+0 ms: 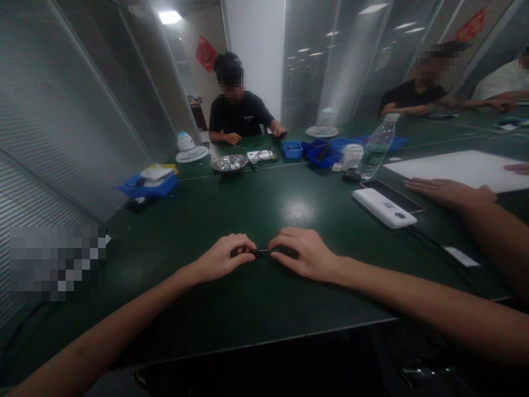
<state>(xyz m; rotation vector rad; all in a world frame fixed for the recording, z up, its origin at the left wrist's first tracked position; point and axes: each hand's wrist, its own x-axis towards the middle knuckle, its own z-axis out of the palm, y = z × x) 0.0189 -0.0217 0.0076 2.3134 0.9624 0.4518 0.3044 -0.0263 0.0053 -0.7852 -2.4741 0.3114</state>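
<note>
Over the green table (185, 320), my left hand (223, 256) has its fingers closed on one dark end of a slim object with a short metallic shaft (263, 251). My right hand (308, 253) wraps round the other end, which looks like a black handle (288, 251). Between my fingertips only the thin, bright middle of this object shows. Its exact kind is too small and too covered to make out. Both hands rest low, close to the tabletop, a small gap apart.
At the right lie a white power bank (382, 208) with a cable, a phone (392, 196) and a water bottle (377, 149). Blue bins (149, 184), a metal bowl (229, 163) and small fans (192, 153) stand farther off. A neighbour's hand (448, 193) lies nearby; other people sit beyond.
</note>
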